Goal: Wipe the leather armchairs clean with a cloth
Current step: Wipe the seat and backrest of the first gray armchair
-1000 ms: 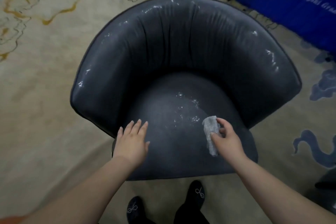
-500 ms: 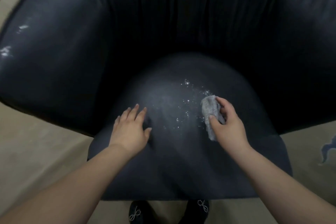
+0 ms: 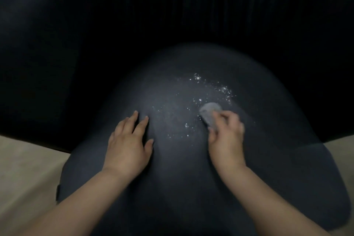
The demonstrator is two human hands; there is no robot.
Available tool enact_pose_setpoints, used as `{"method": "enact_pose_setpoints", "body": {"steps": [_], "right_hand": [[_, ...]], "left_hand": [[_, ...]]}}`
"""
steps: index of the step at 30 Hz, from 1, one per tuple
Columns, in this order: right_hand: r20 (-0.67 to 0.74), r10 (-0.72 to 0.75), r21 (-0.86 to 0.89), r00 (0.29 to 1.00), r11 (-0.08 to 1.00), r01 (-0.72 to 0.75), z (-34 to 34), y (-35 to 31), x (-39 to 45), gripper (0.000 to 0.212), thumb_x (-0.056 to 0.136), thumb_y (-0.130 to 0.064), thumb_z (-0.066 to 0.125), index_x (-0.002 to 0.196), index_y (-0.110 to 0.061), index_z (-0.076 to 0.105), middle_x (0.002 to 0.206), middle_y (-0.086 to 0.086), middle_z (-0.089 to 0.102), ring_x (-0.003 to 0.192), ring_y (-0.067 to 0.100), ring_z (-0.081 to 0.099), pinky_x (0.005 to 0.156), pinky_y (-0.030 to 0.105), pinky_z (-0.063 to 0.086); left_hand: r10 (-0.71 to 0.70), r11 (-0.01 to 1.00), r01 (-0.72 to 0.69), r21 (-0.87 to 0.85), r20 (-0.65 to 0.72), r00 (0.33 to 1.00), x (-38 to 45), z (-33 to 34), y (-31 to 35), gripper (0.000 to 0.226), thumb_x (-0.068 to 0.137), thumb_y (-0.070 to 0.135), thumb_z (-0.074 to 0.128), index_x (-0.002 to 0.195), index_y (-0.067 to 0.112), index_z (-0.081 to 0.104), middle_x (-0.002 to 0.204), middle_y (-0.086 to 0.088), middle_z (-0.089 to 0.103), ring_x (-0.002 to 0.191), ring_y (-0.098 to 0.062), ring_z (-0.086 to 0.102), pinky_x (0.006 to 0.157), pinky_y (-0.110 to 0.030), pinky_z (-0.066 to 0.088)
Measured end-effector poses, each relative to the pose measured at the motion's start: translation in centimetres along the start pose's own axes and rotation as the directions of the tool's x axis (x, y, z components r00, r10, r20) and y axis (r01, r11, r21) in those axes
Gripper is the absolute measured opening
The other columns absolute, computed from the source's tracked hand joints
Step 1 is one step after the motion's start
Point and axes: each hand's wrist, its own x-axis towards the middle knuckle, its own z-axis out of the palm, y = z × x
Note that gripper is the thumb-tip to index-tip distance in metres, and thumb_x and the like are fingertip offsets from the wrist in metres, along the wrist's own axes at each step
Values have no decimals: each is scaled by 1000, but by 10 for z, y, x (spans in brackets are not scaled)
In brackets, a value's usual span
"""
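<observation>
A dark leather armchair fills the head view; its rounded seat lies below me and its dark backrest rises behind. White specks are scattered over the middle of the seat. My right hand grips a small grey cloth and presses it on the seat at the near edge of the specks. My left hand rests flat on the seat to the left, fingers spread. The cloth's lower part is hidden by my fingers.
Beige carpet shows at the lower left and a strip of carpet at the right edge. The curved backrest closes round the seat on the left, back and right.
The view has come much closer to the seat, so the chair's rim and my shoes are out of frame. My right hand with the cloth has turned down onto the seat among the specks.
</observation>
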Motion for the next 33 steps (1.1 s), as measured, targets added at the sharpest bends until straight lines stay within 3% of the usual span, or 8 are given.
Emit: {"method": "enact_pose_setpoints", "body": {"steps": [4,7,10,15,18,22,26,33], "right_hand": [[204,-333,-15,921,939,342,28,-24,-15,45,84,-9,57,125,-28,60,127,8,51,108,33,44,92,39,39],[84,-164,-97,983,980,172,9,6,8,43,88,-27,38,125,-32,60,127,5,49,111,26,36,95,37,34],[-82,-6,-78,997,997,-1,-1,24,16,51,85,-2,51,125,-32,61,125,7,46,108,30,36,97,40,34],[189,-264,67,946,964,256,36,-34,-16,46,88,-15,45,125,-38,59,127,6,45,111,28,36,97,36,33],[170,-306,42,937,952,303,31,-29,-7,53,84,-32,26,125,-38,59,126,7,46,110,30,38,97,38,34],[-27,-79,64,997,995,81,29,-22,3,43,86,-10,57,120,-34,65,119,11,48,105,34,41,93,44,39],[174,-429,73,886,903,423,50,-50,-21,38,79,-22,74,114,-32,67,115,10,53,99,33,47,87,40,42],[16,-200,65,980,978,198,38,-16,24,33,86,-19,65,116,-31,67,120,10,43,106,16,34,101,31,35]], "left_hand": [[-34,999,33,-35,-30,999,-2,11,5,64,91,45,46,149,30,23,159,3,12,143,-22,10,116,-41,17],[-11,1000,11,-23,-35,999,-2,12,0,63,91,47,43,149,31,23,159,3,13,143,-22,11,116,-42,18],[-22,1000,21,-22,-39,999,-3,14,2,62,92,47,41,149,32,21,159,3,11,143,-22,10,116,-42,16],[-54,995,50,-84,-44,998,-5,14,9,61,93,43,43,149,32,22,159,4,9,144,-20,6,117,-41,12],[-18,996,16,-86,-16,1000,-4,10,1,64,91,49,42,149,35,18,160,7,5,144,-19,5,116,-39,12],[43,997,-41,-73,29,999,-2,3,-8,71,88,55,46,149,35,16,160,7,4,144,-19,6,116,-36,12],[36,990,-31,-136,35,999,-4,-1,-13,68,88,51,52,148,34,24,160,6,5,143,-19,8,115,-35,13],[-4,981,2,-192,-8,1000,-9,-2,-36,69,83,43,65,145,31,35,157,-1,17,137,-22,16,112,-40,22]]}}
